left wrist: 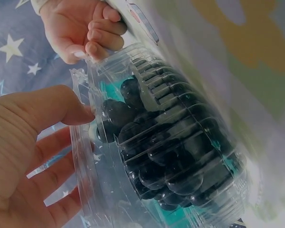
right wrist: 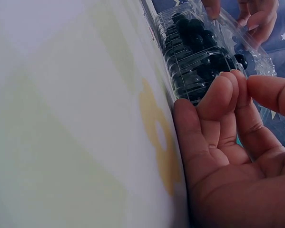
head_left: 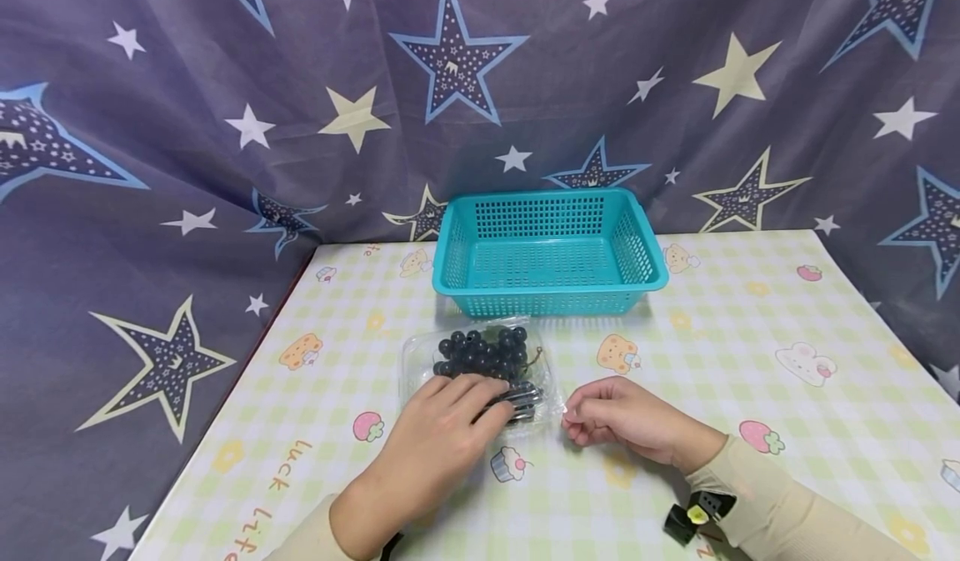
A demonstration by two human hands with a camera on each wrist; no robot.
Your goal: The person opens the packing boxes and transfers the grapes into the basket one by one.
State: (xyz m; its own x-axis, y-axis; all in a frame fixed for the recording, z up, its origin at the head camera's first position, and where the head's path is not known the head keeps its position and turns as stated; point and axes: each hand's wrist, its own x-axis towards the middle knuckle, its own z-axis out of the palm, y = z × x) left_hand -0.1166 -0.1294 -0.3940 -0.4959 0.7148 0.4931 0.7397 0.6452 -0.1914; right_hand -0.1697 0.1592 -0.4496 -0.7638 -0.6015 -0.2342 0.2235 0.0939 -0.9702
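A clear plastic clamshell box (head_left: 420,353) of dark grapes (head_left: 487,353) lies on the table. My left hand (head_left: 450,423) lies over its near left part, the fingers stretched across the top. In the left wrist view the thumb (left wrist: 68,107) touches the rim, and the fingers show through the clear plastic. My right hand (head_left: 626,419) pinches the box's near right corner between thumb and forefinger, its other fingers curled. The right wrist view shows these fingertips (right wrist: 237,83) at the rim; they hide part of the corner. Ribbed side walls (left wrist: 175,90) surround the grapes.
Just behind the box stands a turquoise plastic basket (head_left: 551,301) with perforated walls. A checked, printed cloth (head_left: 322,411) covers the table. Behind and to the left hangs a dark star-patterned curtain (head_left: 300,61). A black wrist device (head_left: 708,507) sits at the right sleeve.
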